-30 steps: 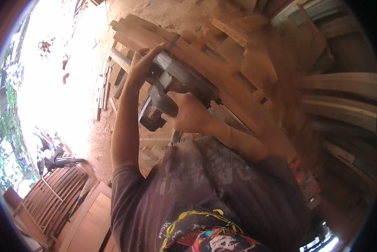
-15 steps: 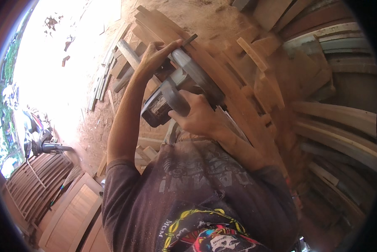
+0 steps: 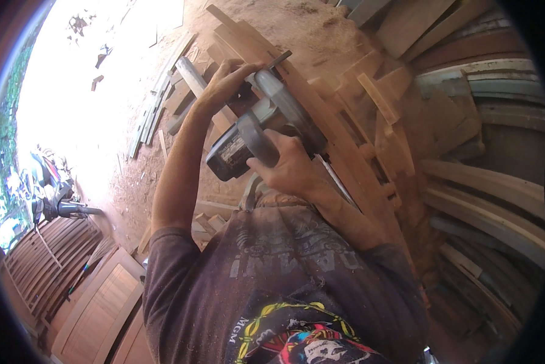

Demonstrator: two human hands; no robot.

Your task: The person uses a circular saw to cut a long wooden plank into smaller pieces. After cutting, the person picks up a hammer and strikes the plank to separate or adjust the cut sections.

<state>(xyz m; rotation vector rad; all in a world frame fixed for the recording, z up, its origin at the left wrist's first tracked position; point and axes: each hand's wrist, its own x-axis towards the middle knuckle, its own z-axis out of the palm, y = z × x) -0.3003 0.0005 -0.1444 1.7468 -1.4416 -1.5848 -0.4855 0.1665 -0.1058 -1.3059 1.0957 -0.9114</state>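
Observation:
A grey and black handheld circular saw [image 3: 266,112] rests on a long wooden board [image 3: 369,182] that runs from far left to near right. My right hand [image 3: 287,162] is wrapped round its dark loop handle [image 3: 255,141]. Up front, my left hand [image 3: 230,82] is closed over the front of the saw, its fingers by a thin dark bar [image 3: 280,59] that sticks out across the board. The exact grip of those fingers is partly hidden. Behind the saw, a narrow pale strip [image 3: 338,182] shows along the board. The blade is hidden by the guard.
Wood offcuts [image 3: 375,97] lie right of the board, and stacked planks [image 3: 485,182] line the right side. A round pale post [image 3: 190,76] lies left of the saw. Sawdust covers the ground [image 3: 284,21]. Panelled wooden doors [image 3: 99,303] and a motorbike [image 3: 54,194] stand at left.
The view has shifted slightly, so the board, saw and hands appear a little farther right. Both hands keep their hold on the saw; any slide along the board is too small to tell.

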